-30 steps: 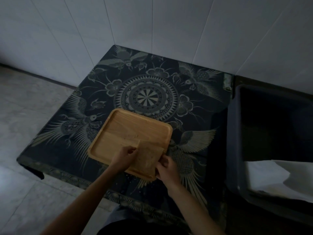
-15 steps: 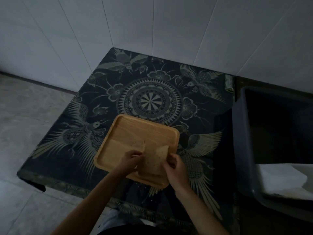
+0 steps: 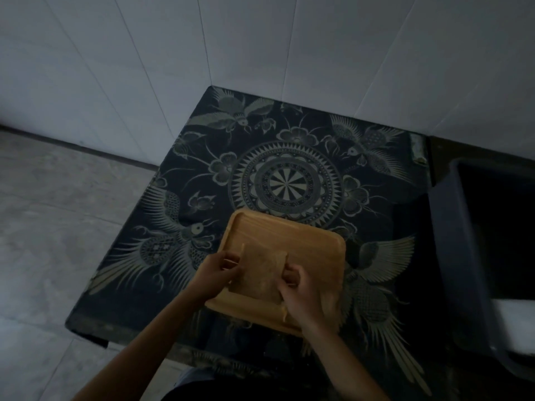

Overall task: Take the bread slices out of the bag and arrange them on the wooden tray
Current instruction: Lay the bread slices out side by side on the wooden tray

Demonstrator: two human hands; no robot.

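Note:
A square wooden tray [image 3: 304, 238] lies on the dark patterned table, near its front edge. Brown bread slices [image 3: 262, 274] rest over the tray's near half, held from both sides. My left hand [image 3: 215, 274] pinches the left edge of the bread. My right hand [image 3: 301, 296] grips the right edge, and a bit of bread shows under its palm. The light is dim, so I cannot tell how many slices are stacked. No bag shows in this view.
The table [image 3: 202, 175] sits in a corner of white tiled walls, with its left edge dropping to a grey floor. A dark plastic bin [image 3: 451, 256] stands close at the right, with something white [image 3: 518, 322] inside it.
The bread was lifted and folded between my hands half a second ago; now it lies flatter on the tray. Both hands stay on its edges. The view has shifted down and right.

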